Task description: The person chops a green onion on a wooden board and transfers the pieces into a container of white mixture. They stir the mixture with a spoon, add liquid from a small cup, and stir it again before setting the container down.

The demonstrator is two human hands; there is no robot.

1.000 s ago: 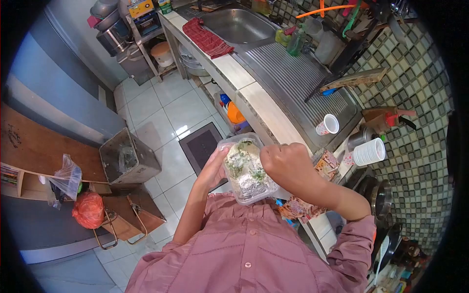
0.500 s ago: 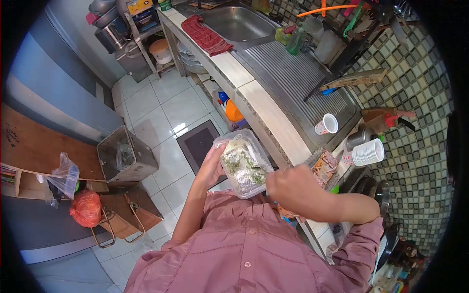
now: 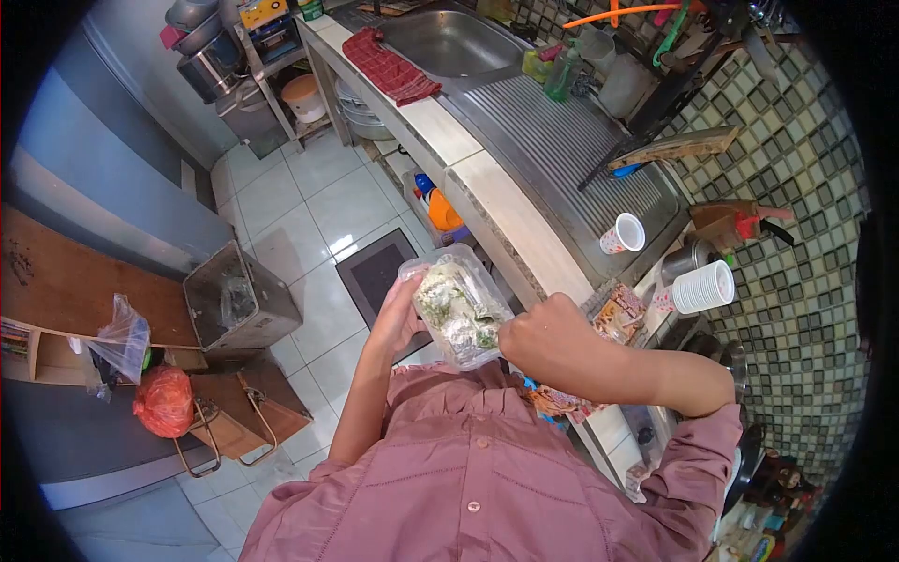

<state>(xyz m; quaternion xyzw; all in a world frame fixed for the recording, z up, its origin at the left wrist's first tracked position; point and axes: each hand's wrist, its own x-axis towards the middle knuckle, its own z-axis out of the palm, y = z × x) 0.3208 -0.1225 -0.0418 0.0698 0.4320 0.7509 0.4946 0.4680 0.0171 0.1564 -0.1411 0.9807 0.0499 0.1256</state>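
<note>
A clear plastic food container [image 3: 496,296] is in front of my chest, tilted, with a white floury mix flecked with green [image 3: 454,304] inside. My left hand [image 3: 401,314] grips its left side, fingers beneath and thumb at the rim. At the container's lower right edge my right hand [image 3: 546,339] is closed in a fist, knuckles up. Whatever it holds, if anything, is hidden behind the fingers. Just beyond the right hand, a printed packet [image 3: 620,317] lies on the counter.
On the counter to the right are a paper cup [image 3: 623,234], a stack of cups [image 3: 704,287] and a metal sink [image 3: 454,45] with a ribbed drainboard [image 3: 571,155]. A red cloth [image 3: 390,67] lies by the sink. Left are a bin [image 3: 239,304] and a red plastic bag [image 3: 163,401].
The container has shifted slightly left and up in my left hand, and its contents look turned over. My right fist has moved a little left and up along its edge.
</note>
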